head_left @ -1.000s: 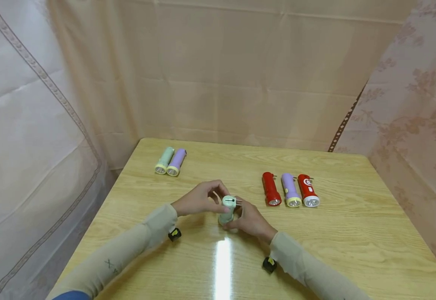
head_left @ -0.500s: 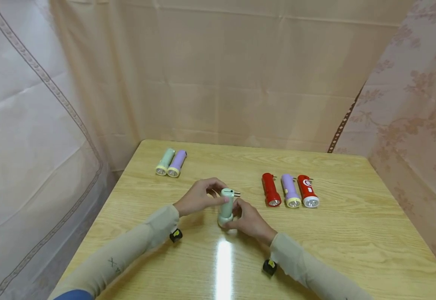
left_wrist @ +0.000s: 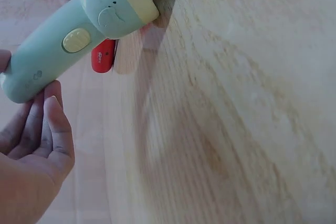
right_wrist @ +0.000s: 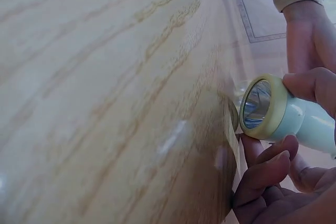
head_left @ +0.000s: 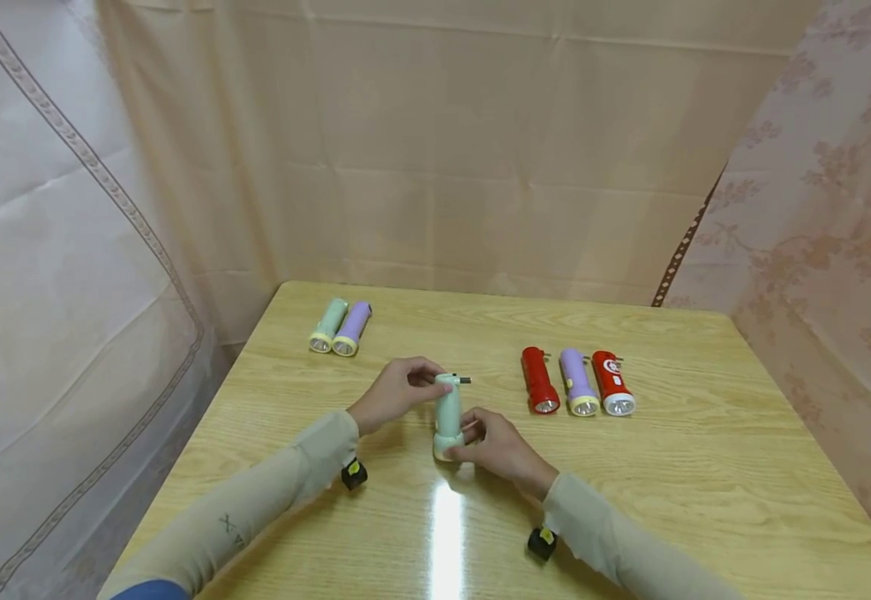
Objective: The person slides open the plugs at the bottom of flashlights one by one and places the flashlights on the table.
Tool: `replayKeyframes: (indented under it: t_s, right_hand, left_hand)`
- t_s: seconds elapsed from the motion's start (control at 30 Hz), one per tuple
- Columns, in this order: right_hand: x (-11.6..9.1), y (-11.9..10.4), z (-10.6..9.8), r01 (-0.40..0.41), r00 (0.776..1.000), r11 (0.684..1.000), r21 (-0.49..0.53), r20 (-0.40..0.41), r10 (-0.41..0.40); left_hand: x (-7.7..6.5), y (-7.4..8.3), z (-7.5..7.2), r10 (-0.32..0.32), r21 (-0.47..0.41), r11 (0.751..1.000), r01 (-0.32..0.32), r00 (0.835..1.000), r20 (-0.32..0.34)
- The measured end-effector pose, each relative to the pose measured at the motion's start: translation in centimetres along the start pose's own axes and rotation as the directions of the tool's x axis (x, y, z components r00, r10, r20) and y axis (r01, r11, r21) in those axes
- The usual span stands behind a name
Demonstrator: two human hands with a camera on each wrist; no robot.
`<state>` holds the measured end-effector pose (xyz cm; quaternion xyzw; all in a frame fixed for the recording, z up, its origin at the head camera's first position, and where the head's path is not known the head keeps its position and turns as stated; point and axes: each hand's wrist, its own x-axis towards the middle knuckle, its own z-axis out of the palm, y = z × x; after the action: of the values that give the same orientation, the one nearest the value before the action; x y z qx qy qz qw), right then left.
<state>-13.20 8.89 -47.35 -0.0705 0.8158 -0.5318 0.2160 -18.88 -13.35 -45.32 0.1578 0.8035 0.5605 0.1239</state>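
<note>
In the head view, a pale green flashlight stands nearly upright at the table's middle, its wide lens end down and plug prongs sticking out right near the top. My left hand pinches its upper end between thumb and fingers. My right hand grips the wide lower end. A cream oval switch shows on the body in the left wrist view. In the right wrist view the lens, ringed in cream, is just off the table, tilted, with the thumb on the rim.
A green flashlight and a purple flashlight lie side by side at the back left. Right of my hands lie a plain red flashlight, another purple one and a red-and-white one in a row. Curtains hang behind the table.
The green flashlight has swung from tilted, with its top end facing the camera, to nearly upright. Both hands keep holding it, the right hand slightly lower now. The other flashlights stay put.
</note>
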Motion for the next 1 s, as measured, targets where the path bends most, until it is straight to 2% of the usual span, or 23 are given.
replayKeyframes:
  t_s: [0.17, 0.57, 1.0]
  right_hand:
    - [-0.02, 0.11, 0.03, 0.001, 1.0, 1.0, 0.017, 0.019, -0.001]
    - [-0.08, 0.27, 0.2, 0.007, 0.999, 0.999, 0.048, 0.052, -0.009]
    - [-0.38, 0.15, 0.18, 0.0, 0.998, 0.998, 0.06, 0.061, -0.004]
  left_hand:
    - [0.16, -0.37, 0.09, -0.061, -0.025, 0.998, 0.06, 0.998, -0.027]
    - [0.36, -0.7, 0.37, -0.132, -0.033, 0.991, 0.131, 0.991, -0.029]
    - [0.38, -1.06, 0.63, -0.136, -0.058, 0.989, 0.135, 0.991, -0.016]
